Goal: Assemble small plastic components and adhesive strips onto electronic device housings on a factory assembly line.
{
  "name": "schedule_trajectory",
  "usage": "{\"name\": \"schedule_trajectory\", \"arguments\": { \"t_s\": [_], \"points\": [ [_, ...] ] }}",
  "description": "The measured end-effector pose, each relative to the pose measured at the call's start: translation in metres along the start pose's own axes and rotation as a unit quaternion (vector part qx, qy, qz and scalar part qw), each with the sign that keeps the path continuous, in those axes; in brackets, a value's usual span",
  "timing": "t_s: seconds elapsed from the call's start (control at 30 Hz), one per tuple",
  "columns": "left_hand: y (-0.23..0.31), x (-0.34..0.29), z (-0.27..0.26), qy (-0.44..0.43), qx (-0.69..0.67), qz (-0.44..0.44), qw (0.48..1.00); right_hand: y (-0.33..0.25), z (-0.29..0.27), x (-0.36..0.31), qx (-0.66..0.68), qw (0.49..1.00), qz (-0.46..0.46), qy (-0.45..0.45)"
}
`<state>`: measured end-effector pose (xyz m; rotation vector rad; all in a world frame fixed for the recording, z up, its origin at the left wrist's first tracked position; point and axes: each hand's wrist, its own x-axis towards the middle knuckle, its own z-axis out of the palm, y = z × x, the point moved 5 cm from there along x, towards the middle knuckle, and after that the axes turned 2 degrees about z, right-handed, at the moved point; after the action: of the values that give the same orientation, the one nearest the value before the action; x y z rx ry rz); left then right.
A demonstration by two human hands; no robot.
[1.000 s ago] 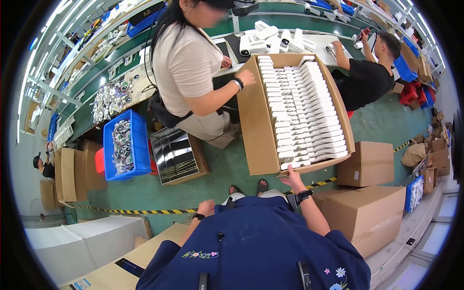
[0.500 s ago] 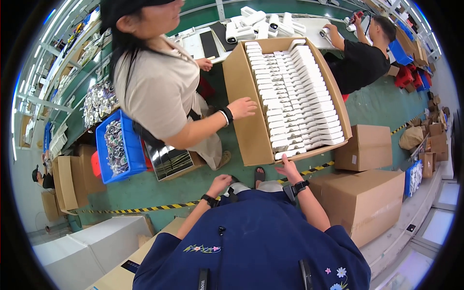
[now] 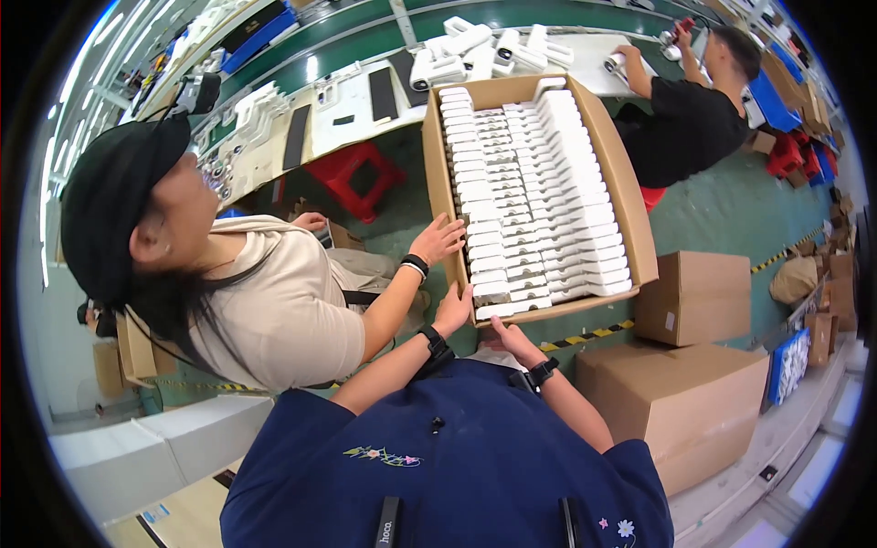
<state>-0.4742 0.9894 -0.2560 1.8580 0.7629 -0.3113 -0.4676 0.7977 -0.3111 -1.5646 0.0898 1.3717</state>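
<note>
An open cardboard box (image 3: 641, 228) stands in front of me, packed with rows of white plastic parts (image 3: 585, 183). My left hand (image 3: 453, 310) is closed on its near left corner, the fingertips up at the rim. At the middle of the near edge, my right hand (image 3: 514, 340) grips the box with the thumb over the rim; its other fingers are mostly hidden underneath. A co-worker's hand (image 3: 438, 239) lies on the left rim, just beyond my left hand.
A co-worker in a beige shirt (image 3: 265, 320) stands close on my left. Another person (image 3: 681, 119) sits beyond the box at a workbench (image 3: 343, 100). Closed cartons (image 3: 699, 297) stand on the right. A red stool (image 3: 356, 183) is under the bench.
My left hand has come up onto the box corner. My right hand has shifted left along with the box's near edge. The beige-shirted co-worker has leaned nearer and now touches the left rim.
</note>
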Motion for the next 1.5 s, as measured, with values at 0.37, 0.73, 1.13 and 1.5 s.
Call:
{"name": "schedule_trajectory", "arguments": {
  "t_s": [0.37, 0.73, 1.13, 1.5],
  "points": [
    [0.015, -0.011, -0.008, -0.016, 0.034, 0.003, 0.999, -0.082, -0.010, -0.082, -0.161, 0.972, -0.044, -0.167],
    [-0.028, 0.009, 0.011, -0.027, -0.026, 0.189, 0.981, -0.198, 0.043, -0.047, -0.267, 0.933, -0.220, -0.101],
    [-0.011, -0.001, 0.003, 0.003, 0.035, 0.241, 0.970, -0.203, 0.056, -0.034, -0.331, 0.909, -0.236, -0.090],
    [-0.033, 0.076, 0.000, -0.302, 0.016, 0.172, 0.937, -0.225, 0.079, 0.074, -0.258, 0.930, -0.262, 0.013]
  ]
}}
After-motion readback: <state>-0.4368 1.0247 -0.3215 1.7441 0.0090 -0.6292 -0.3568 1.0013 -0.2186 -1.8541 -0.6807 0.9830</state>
